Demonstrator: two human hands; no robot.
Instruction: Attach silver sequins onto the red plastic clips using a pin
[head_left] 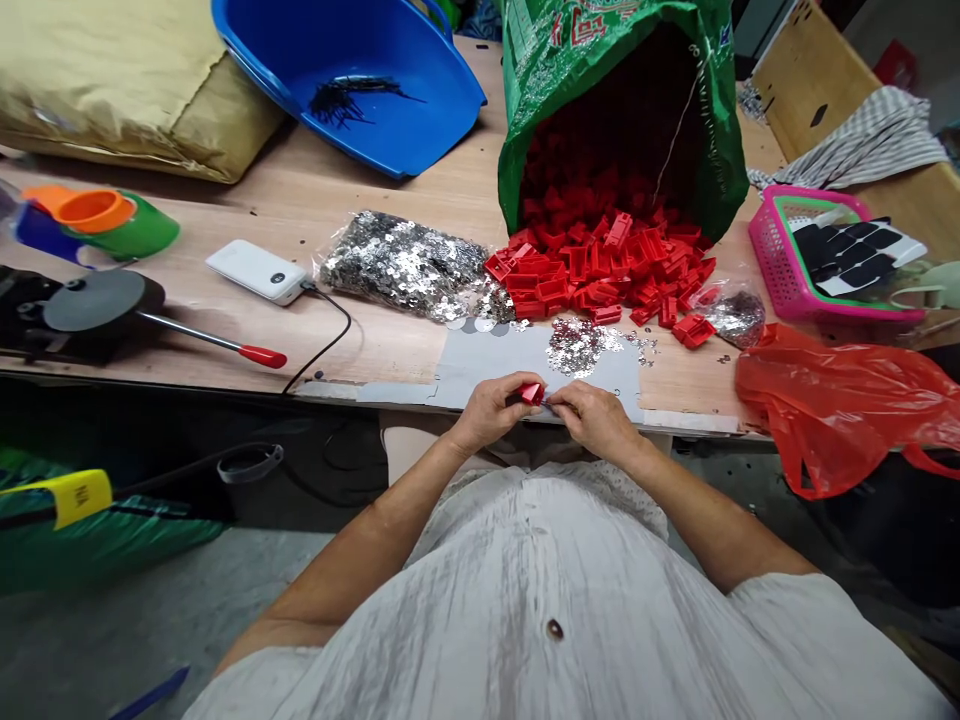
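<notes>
My left hand is closed around a small red plastic part at the table's front edge. Touching that part from the right, my right hand has its fingers pinched together; what they pinch is too small to make out. Just beyond the hands lies a little heap of silver metal pieces on a grey sheet. A pile of red plastic parts spills from a green sack lying on its side behind them.
A clear bag of silver pieces and a white power bank with a black cable lie to the left. A blue tub stands at the back. A pink basket and red plastic bag are on the right.
</notes>
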